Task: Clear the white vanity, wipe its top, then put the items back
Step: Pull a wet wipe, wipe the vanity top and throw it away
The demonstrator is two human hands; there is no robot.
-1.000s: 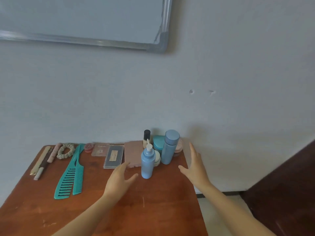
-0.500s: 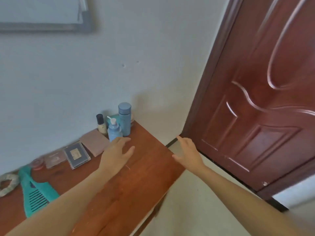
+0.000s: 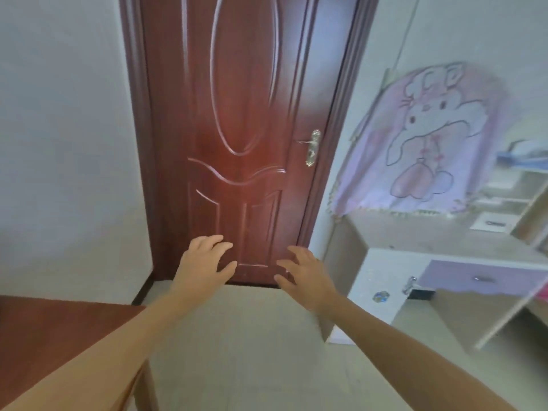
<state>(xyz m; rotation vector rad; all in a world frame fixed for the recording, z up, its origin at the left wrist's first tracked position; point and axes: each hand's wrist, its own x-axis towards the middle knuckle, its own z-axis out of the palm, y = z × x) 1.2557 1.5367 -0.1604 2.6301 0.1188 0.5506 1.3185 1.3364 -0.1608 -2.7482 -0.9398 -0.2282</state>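
The white vanity (image 3: 439, 250) stands at the right, its top bare where it shows, with a purple drawer front (image 3: 477, 278) and shelves behind. A pink cartoon cloth (image 3: 421, 149) hangs over its back part. My left hand (image 3: 204, 261) and my right hand (image 3: 305, 272) are stretched out in the air before me, fingers spread and holding nothing, both in front of the door. Neither hand touches the vanity. The cosmetics and combs are out of view.
A dark red door (image 3: 237, 137) with a metal handle (image 3: 311, 148) fills the middle, shut. A corner of the brown wooden table (image 3: 44, 330) shows at the lower left under my left forearm. Pale floor (image 3: 237, 336) lies between table and vanity.
My view has swung right, from the brown table with the bottles and combs to the door and the white vanity. Both hands stayed empty and moved off the table.
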